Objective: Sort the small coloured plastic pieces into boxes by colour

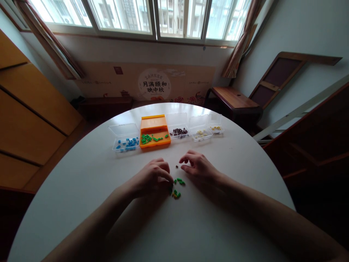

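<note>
My left hand [156, 173] is curled over the table, its fingertips at the edge of a loose group of small green toy bricks [180, 181]; whatever its fingers may hold is hidden. My right hand [199, 164] rests across from it, thumb and forefinger apart with a gap between them. A tiny dark brown brick [177, 166] lies on the table just off those fingertips. Closer to me sits a small cluster of green bricks [178, 195] with a yellow piece [173, 195] among them.
Along the far side of the white round table [81, 189] stand open clear boxes: one with blue bricks [131, 143], one with brown bricks [180, 132], two with yellowish bricks [201, 134]. Among them is an orange case [155, 145] with green bricks. A wooden chair [234, 97] stands beyond.
</note>
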A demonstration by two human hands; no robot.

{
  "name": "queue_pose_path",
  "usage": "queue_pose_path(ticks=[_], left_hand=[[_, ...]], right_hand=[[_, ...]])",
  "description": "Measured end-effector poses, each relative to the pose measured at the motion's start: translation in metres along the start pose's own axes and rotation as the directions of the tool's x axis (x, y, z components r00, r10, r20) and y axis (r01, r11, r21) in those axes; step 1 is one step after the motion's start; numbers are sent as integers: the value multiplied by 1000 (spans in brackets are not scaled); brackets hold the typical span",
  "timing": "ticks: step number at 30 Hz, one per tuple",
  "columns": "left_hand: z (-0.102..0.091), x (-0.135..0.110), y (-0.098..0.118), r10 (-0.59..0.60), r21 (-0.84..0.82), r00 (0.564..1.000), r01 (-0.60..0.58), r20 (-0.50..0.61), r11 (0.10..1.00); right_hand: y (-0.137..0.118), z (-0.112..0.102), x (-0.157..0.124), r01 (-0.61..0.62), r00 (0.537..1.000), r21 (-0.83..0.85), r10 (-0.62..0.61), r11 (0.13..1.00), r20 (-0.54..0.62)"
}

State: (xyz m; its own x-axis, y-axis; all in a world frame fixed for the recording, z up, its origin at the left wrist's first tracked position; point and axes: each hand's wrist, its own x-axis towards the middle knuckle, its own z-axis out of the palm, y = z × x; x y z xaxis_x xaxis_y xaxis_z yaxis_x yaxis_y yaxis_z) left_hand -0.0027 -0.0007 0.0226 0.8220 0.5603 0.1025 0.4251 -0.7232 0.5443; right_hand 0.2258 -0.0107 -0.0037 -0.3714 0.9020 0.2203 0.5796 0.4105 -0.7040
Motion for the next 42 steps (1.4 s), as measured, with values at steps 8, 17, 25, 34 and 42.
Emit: queue_pose_path(ticks=[8, 17, 25, 34, 42], left_hand=[[3, -1, 0, -22, -3, 1000, 22, 3, 1000], [8, 2, 2, 1, 16, 1000, -1, 12, 1000], [10, 2, 1, 1, 44, 1000, 0, -9, 999], [9, 5, -14, -73, -166, 974, 37, -213, 985], [11, 9, -6, -160, -320, 961, 82, -226, 944]], right_hand=[[0, 1, -1, 10, 1000, -12, -10, 1000, 3], [-1, 2, -1, 32, 999, -20, -32, 999, -10], [0, 4, -2, 117, 993, 18, -117, 993, -21], [-8, 8, -5, 306, 952, 30, -305, 952, -28], [-10, 11, -7, 427, 887, -126, -442, 895, -134]])
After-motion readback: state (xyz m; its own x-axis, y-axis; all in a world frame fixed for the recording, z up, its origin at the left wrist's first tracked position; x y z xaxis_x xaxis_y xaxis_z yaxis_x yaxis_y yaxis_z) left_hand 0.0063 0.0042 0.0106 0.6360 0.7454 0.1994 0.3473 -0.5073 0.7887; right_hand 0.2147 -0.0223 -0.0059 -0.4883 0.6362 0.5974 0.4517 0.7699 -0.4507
